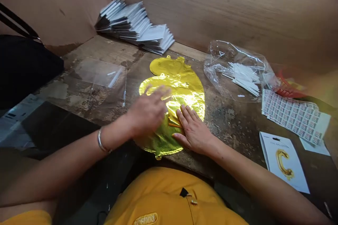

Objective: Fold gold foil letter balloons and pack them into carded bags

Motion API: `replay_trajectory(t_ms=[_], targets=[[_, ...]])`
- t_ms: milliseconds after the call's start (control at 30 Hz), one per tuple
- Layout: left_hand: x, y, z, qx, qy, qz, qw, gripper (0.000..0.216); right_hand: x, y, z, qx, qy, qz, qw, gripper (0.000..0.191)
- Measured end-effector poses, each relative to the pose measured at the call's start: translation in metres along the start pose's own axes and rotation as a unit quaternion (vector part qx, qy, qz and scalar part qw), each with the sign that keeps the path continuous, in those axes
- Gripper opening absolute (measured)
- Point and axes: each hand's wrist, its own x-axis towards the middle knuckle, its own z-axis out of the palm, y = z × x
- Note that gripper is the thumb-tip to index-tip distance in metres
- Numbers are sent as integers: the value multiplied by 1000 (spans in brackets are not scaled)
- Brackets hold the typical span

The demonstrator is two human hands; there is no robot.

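Observation:
A flat gold foil balloon (194,84) with curved lobes and small tabs lies on the worn table in front of me, part of it folded over. My right hand (194,130) rests flat on its lower right side, fingers stretched over the shiny foil. Over the left part of the balloon is my left hand (149,110), smeared by motion. Its finger shape is unclear, and I cannot tell whether it touches the foil. Right of my right forearm lies a white foil balloon package card (283,161) with a gold letter C printed on it.
Stacks of folded cards (136,23) lean at the back wall. A clear bag of white straws (244,75) lies right, beside sticker sheets (293,116) and a red basket (290,86). Clear plastic sleeves (99,72) lie left, near a black bag (26,66).

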Motion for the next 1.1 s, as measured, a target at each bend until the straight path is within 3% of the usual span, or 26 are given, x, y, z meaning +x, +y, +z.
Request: replay_trajectory(t_ms=[33,67,200,300,433,500,600,667,733,800,867,933,1000,1100], targets=[[-4,16,4,-25,-29,80,996,45,0,0,0,3,1,2,1000,84],[-9,30,9,-40,-56,119,991,45,0,0,-1,5,2,2,1000,84],[-28,58,29,-37,-108,98,989,51,-1,-1,-5,12,-2,10,1000,88],[-31,57,31,-34,-112,91,989,59,-9,-6,-10,10,18,25,999,92],[-29,59,28,-35,-100,85,991,58,-43,-5,-6,21,-5,-25,999,88],[-30,61,28,-35,-98,83,991,56,-64,1,-3,10,-14,13,1000,83],[-31,62,30,-37,-94,86,991,56,-84,6,-2,-32,36,110,993,78],[-31,61,30,-38,-91,86,991,57,-88,5,-2,-36,44,92,994,79],[-31,61,29,-37,-92,84,992,57,-91,2,-1,-25,11,48,998,78],[-30,60,27,-36,-97,84,991,56,-94,1,-3,-30,-1,79,996,74],[-29,60,27,-37,-101,82,991,56,-96,2,-9,-52,41,156,986,68],[-29,61,28,-40,-99,80,991,57,-88,1,-20,-56,113,180,976,62],[-29,63,31,-41,-95,75,992,58,-68,-2,-29,-26,160,118,980,57],[-31,66,34,-37,-99,76,991,59,-27,-7,-25,52,116,0,992,54]])
